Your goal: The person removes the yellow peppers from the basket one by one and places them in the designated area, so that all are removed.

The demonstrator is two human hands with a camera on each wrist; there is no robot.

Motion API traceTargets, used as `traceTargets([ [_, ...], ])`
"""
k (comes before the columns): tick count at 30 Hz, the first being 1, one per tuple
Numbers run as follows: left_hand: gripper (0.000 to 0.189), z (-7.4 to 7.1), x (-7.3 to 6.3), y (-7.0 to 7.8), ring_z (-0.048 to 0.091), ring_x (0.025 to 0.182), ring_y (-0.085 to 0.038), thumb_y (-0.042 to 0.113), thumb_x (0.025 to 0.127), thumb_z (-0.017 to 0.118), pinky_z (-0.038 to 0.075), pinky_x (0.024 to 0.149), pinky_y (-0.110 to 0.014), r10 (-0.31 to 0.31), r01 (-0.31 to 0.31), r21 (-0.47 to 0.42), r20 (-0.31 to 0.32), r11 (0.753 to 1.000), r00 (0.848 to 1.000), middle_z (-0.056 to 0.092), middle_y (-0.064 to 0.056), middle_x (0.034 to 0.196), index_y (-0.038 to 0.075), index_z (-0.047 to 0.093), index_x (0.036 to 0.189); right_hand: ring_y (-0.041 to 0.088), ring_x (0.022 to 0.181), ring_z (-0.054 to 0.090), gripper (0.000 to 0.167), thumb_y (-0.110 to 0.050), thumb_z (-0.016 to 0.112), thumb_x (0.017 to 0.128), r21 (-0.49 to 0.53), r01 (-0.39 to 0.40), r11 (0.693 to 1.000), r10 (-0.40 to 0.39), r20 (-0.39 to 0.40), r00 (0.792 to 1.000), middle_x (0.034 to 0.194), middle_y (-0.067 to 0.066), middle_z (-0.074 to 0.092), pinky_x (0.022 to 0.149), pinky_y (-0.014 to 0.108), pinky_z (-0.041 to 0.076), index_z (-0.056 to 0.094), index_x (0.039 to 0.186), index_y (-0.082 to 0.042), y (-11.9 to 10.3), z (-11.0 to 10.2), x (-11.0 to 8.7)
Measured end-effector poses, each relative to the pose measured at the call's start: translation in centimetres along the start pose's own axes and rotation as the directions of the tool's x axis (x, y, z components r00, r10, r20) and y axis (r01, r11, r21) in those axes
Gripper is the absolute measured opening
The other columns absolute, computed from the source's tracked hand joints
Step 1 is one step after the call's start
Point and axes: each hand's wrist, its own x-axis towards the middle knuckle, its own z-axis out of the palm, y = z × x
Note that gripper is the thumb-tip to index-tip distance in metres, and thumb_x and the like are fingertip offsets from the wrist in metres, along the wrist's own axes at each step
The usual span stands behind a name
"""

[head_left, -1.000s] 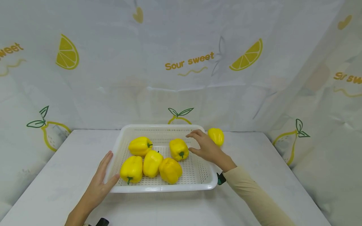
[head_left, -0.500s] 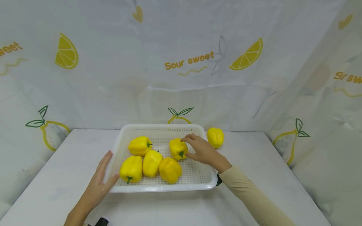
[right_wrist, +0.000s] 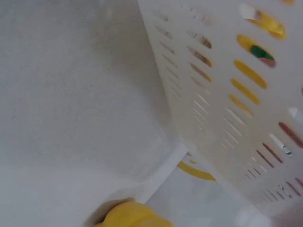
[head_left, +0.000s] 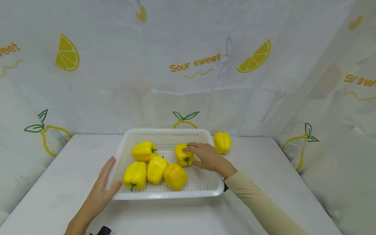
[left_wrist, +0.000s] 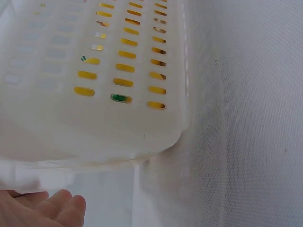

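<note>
Basket (head_left: 168, 195), head view: white and slotted, resting on the pale table (head_left: 164, 218).
Far-right pepper (head_left: 180, 155): yellow, inside the basket toward its far right corner, green stem facing the near rim.
Right hand (head_left: 207, 156): reaches over the basket's right rim; fingers curve round the far-right pepper, thumb at its right side; how firm the hold is, I cannot tell.
Left hand (head_left: 101, 189): at the basket's left rim; fingers straight, thumb spread wide from them.
Four peppers (head_left: 157, 169): yellow, grouped in the basket's left and near-middle part.
Outside pepper (head_left: 222, 142): yellow, just right of the basket's far right corner.
Backdrop (head_left: 117, 104): white, lemon-printed, behind the basket.
Left wrist view: yellow and green through the basket's slots; left fingertips just beside it.
Right wrist view: outside pepper, partly cropped, beside the basket's slotted wall.
</note>
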Motion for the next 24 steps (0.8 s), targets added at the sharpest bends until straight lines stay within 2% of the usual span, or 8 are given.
traceTargets([
  [4, 0.082, 0.02, 0.01, 0.05, 0.006, 0.150, -0.050, 0.019, 0.094, 0.061, 0.011, 0.112, -0.076, -0.022, 0.022, 0.020, -0.001, 1.000, 1.000, 0.004, -0.020, 0.167, 0.007, 0.012, 0.159, 0.024, 0.109, 0.061, 0.051, -0.021, 0.077, 0.087, -0.014, -0.004, 1.000, 0.004, -0.002, 1.000, 0.135, 0.008, 0.056, 0.098, 0.046, 0.050, 0.059, 0.135, -0.024, -0.11, -0.02, -0.01],
  [7, 0.082, 0.06, 0.01, 0.02, 0.006, 0.150, -0.050, 0.018, 0.094, 0.061, 0.012, 0.111, -0.076, -0.020, 0.020, 0.022, -0.004, 1.000, 1.000, 0.005, -0.019, 0.167, 0.008, 0.012, 0.159, 0.019, 0.094, 0.057, 0.049, -0.021, 0.078, 0.085, -0.025, -0.007, 1.000, 0.006, -0.015, 1.000, 0.125, 0.008, 0.057, 0.088, 0.037, 0.050, 0.062, 0.132, -0.024, -0.10, -0.01, -0.01],
  [13, 0.082, 0.16, -0.01, -0.15, 0.004, 0.150, -0.050, 0.015, 0.093, 0.060, 0.011, 0.111, -0.077, 0.002, -0.002, 0.007, -0.006, 1.000, 1.000, 0.005, -0.022, 0.166, 0.008, 0.012, 0.159, 0.015, 0.084, 0.047, 0.048, -0.021, 0.080, 0.083, -0.024, -0.010, 1.000, 0.009, -0.051, 0.999, 0.110, 0.004, 0.055, 0.075, 0.027, 0.044, 0.065, 0.129, -0.021, 0.03, 0.20, -0.07],
  [18, 0.082, 0.14, 0.00, -0.21, 0.004, 0.150, -0.050, 0.014, 0.094, 0.061, 0.010, 0.111, -0.077, 0.008, -0.008, 0.002, -0.009, 1.000, 1.000, 0.005, -0.021, 0.166, 0.008, 0.012, 0.159, 0.017, 0.087, 0.046, 0.044, -0.022, 0.082, 0.082, -0.006, -0.019, 1.000, 0.019, -0.097, 0.995, 0.107, 0.004, 0.055, 0.075, 0.027, 0.044, 0.067, 0.123, -0.019, 0.12, 0.47, -0.03],
  [24, 0.082, 0.12, 0.00, -0.18, 0.003, 0.150, -0.050, 0.013, 0.093, 0.060, 0.010, 0.110, -0.078, -0.004, 0.004, -0.012, -0.001, 1.000, 1.000, 0.003, -0.020, 0.166, 0.008, 0.011, 0.159, 0.026, 0.115, 0.057, 0.039, -0.022, 0.082, 0.081, 0.033, -0.018, 0.999, 0.022, -0.115, 0.993, 0.131, 0.008, 0.058, 0.099, 0.039, 0.051, 0.066, 0.115, -0.013, 0.17, 0.54, -0.04],
])
